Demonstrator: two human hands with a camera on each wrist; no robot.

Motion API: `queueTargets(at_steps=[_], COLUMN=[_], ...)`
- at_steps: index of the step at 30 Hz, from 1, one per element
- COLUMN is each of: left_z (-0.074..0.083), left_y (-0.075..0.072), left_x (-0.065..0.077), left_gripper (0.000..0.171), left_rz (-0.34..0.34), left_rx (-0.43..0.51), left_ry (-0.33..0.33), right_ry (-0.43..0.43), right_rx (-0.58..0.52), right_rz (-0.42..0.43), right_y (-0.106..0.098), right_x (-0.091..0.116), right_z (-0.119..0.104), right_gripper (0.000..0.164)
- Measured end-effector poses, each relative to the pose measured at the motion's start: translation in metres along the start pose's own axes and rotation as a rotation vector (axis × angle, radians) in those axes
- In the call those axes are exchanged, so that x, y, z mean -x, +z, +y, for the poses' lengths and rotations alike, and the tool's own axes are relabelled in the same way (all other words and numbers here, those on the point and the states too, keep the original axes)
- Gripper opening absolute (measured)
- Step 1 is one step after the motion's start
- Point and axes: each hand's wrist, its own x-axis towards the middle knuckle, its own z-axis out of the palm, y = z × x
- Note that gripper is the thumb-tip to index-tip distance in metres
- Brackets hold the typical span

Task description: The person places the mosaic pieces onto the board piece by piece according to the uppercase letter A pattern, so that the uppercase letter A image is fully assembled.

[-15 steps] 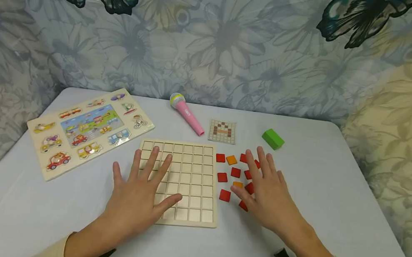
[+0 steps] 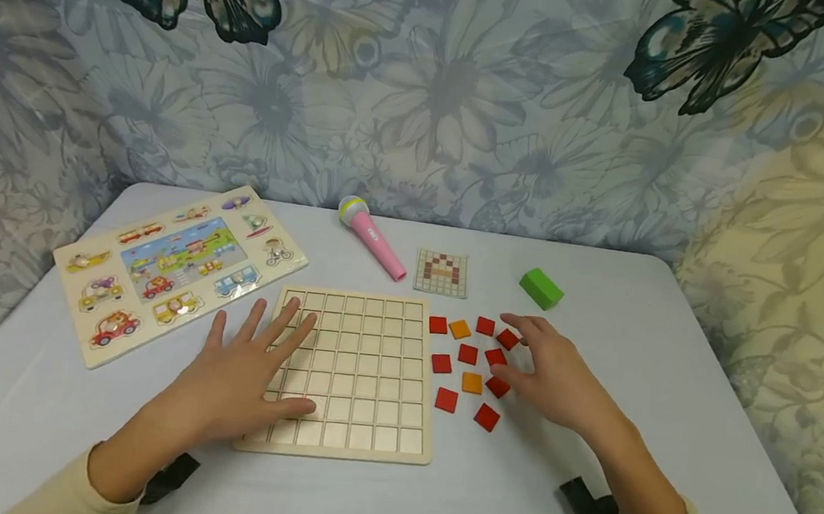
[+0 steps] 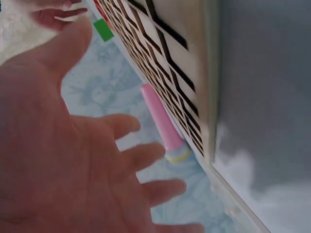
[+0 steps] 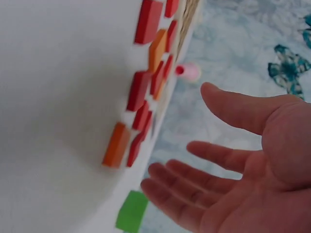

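Observation:
Over the left part of a wooden grid board (image 2: pixel 379 389) my left hand (image 2: pixel 236 385) hovers, palm down, its fingers spread and holding nothing. The left wrist view shows a gap between those fingers (image 3: pixel 146 156) and the board. My right hand (image 2: pixel 560 381) is just above the right side of a scatter of square tiles. Most are red tiles (image 2: pixel 487 417); a few are orange tiles (image 2: pixel 472 383). The right thumb and fingers are loosely bent and apart, with nothing between them. An orange tile (image 4: pixel 115 145) near that hand shows in the right wrist view.
Behind the board lie a pink toy microphone (image 2: pixel 375 245) and a small pattern card (image 2: pixel 442 274). A green block (image 2: pixel 541 288) sits at the back right. A vehicle picture puzzle (image 2: pixel 101 350) lies at the left. Patterned cloth (image 2: pixel 441 126) hangs behind the table.
My left hand has moved left, uncovering more of the board. The right hand has shifted slightly right and its fingers have bent, showing more tiles. The head view has tilted slightly.

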Motion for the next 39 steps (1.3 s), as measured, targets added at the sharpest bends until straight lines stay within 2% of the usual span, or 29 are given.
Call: queueTargets(at_steps=[7,12,16,21,31,39], left_z=[-0.021,-0.029,-0.032,-0.035,-0.035,-0.035], left_y=[-0.005,-0.003,-0.001,0.000,0.002,0.003], left_x=[0.008,0.013,0.014,0.013,0.013,0.013], left_gripper=[0.118,0.132,0.139,0.143,0.140,0.142], left_rz=[-0.126,-0.208,-0.247,-0.259,-0.244,-0.253], left_rx=[0.065,0.101,0.119,0.120,0.122,0.119], left_ry=[0.003,0.005,0.001,-0.004,-0.008,-0.012], right_ry=[0.018,0.049,0.092,0.129,0.131,0.147], right_rx=[-0.049,-0.069,-0.068,-0.041,-0.024,-0.043], right_rz=[-0.042,-0.057,-0.062,-0.071,-0.062,-0.056], right_y=[-0.002,-0.002,-0.001,0.000,0.001,0.001], right_x=[-0.017,-0.030,-0.038,-0.043,-0.048,-0.050], right_z=[0.018,0.027,0.031,0.034,0.037,0.038], right_gripper=[0.052,0.044,0.039,0.035,0.025,0.028])
